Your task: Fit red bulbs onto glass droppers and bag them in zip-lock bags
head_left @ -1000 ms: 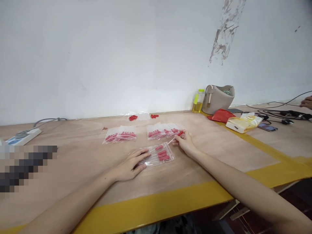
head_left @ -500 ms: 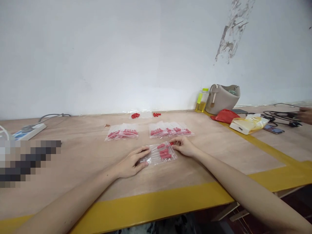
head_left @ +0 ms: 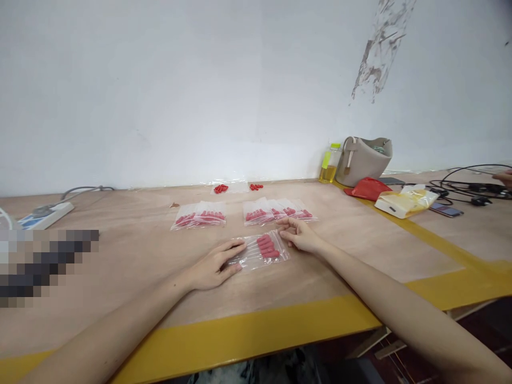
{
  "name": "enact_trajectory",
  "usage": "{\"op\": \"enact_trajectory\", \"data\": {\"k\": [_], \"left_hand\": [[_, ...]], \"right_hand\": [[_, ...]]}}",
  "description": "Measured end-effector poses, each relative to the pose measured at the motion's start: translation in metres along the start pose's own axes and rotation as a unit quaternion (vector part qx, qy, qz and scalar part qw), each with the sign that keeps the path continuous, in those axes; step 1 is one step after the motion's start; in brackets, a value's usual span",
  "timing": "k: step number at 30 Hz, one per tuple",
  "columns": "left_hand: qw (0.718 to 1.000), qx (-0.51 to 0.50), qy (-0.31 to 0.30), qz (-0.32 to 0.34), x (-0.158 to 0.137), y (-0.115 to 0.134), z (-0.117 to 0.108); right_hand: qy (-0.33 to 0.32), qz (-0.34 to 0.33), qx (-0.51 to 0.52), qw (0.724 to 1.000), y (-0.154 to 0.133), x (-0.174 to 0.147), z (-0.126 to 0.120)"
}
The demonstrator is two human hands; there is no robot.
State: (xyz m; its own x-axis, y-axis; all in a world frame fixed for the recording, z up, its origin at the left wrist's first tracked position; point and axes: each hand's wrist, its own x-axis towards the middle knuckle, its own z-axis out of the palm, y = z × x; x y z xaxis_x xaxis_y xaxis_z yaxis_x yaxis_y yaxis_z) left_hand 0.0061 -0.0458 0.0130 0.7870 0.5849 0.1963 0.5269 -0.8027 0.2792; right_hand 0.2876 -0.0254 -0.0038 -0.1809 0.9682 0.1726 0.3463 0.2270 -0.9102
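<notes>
A clear zip bag lies flat on the table between my hands, with several white sticks inside it. Their thick red ends sit side by side toward the zip on the right. My left hand rests on the bag's left end, thumb and fingers stretched apart. At the zip end, my right hand has its fingers loosely curved and apart, and I see nothing in them. Behind them lie two rows of overlapping filled bags, one on the left and one on the right.
Against the wall, small red pieces lie on clear plastic. To the right stand a bottle, a grey bag, a red pouch, a white-and-yellow pack, a phone and cables. Another person's hand shows there. A power strip lies left.
The red-ended stick at my right fingers has gone into the bag, and the red ends now line up. My right fingers have let go and opened. My left hand has stayed put.
</notes>
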Motion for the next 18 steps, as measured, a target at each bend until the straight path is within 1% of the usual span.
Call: {"op": "enact_trajectory", "data": {"k": [1,2,3,5,7,9,11,12,13,14,16,18], "left_hand": [[1.0,0.002,-0.006,0.001,0.0,-0.001,0.0],[1.0,0.004,-0.012,0.005,0.0,-0.001,0.0],[1.0,0.007,-0.02,0.011,0.0,-0.002,-0.001],[0.999,0.021,-0.036,0.029,0.001,-0.005,-0.004],[0.997,0.056,-0.029,0.047,0.002,-0.009,-0.007],[0.993,0.105,0.023,0.043,0.004,-0.014,-0.01],[0.986,0.139,0.095,0.014,0.006,-0.016,-0.011],[0.983,0.138,0.12,-0.002,0.006,-0.015,-0.011],[0.983,0.127,0.129,-0.015,0.007,-0.013,-0.01],[0.986,0.109,0.125,-0.022,0.007,-0.008,-0.009],[0.993,0.072,0.092,-0.028,0.008,0.005,-0.005],[0.995,0.062,0.067,-0.035,0.01,0.018,0.0]], "right_hand": [[0.024,-0.033,-0.039,0.998,0.001,0.001,-0.001],[0.034,-0.069,-0.077,0.994,0.001,0.002,-0.002],[0.024,-0.101,-0.111,0.988,0.0,0.002,-0.003],[-0.026,-0.144,-0.16,0.976,-0.002,0.001,-0.002],[-0.068,-0.164,-0.187,0.966,-0.006,-0.002,-0.002],[-0.076,-0.175,-0.203,0.96,-0.009,-0.006,-0.001],[-0.079,-0.18,-0.205,0.959,-0.011,-0.01,-0.001],[-0.081,-0.183,-0.206,0.958,-0.012,-0.012,-0.001],[-0.081,-0.187,-0.208,0.957,-0.013,-0.014,-0.001],[-0.079,-0.196,-0.21,0.955,-0.014,-0.016,-0.001],[-0.067,-0.222,-0.207,0.951,-0.015,-0.019,0.001],[-0.055,-0.248,-0.188,0.949,-0.016,-0.021,0.005]]}}
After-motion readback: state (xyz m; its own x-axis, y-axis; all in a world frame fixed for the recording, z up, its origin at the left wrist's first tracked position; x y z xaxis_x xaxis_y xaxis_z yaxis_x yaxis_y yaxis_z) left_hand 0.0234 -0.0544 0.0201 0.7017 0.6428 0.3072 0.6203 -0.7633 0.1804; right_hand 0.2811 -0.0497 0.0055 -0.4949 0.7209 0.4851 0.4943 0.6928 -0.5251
